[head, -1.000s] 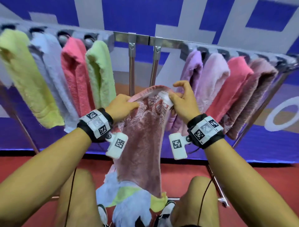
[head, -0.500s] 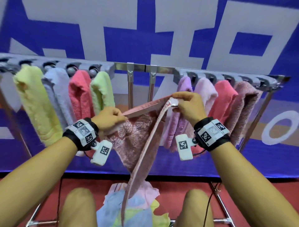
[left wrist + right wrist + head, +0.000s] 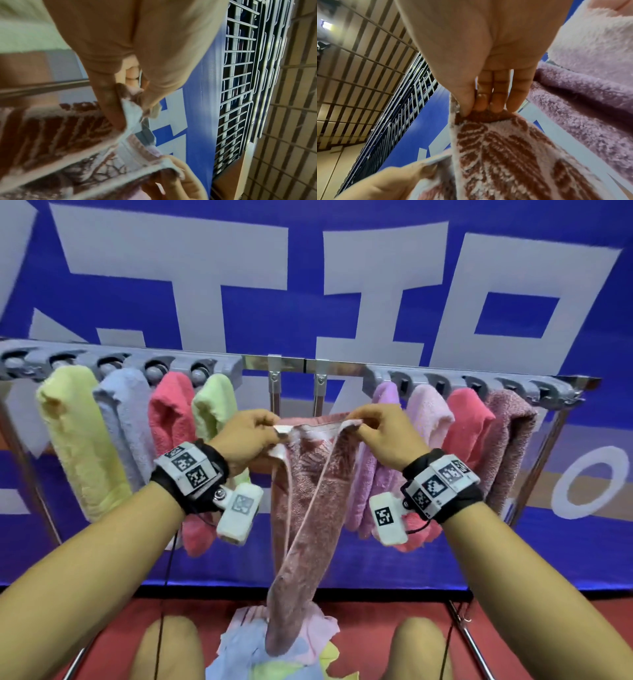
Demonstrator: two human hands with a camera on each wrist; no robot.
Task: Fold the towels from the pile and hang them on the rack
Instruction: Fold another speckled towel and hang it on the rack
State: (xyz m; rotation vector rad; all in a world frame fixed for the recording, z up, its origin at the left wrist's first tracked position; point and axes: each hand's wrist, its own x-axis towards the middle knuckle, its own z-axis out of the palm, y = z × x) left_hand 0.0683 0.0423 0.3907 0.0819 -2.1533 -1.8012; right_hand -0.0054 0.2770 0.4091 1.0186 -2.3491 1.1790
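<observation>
Fingers (image 3: 263, 422) of both hands pinch patterned towel (image 3: 308, 508).

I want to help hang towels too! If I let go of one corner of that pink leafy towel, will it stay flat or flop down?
Probably flop: the patterned towel sags limply between the left hand and right hand. It looks light, since fingertip pinches carry it. Its fuzzy pile likely isn't slippery.
</observation>
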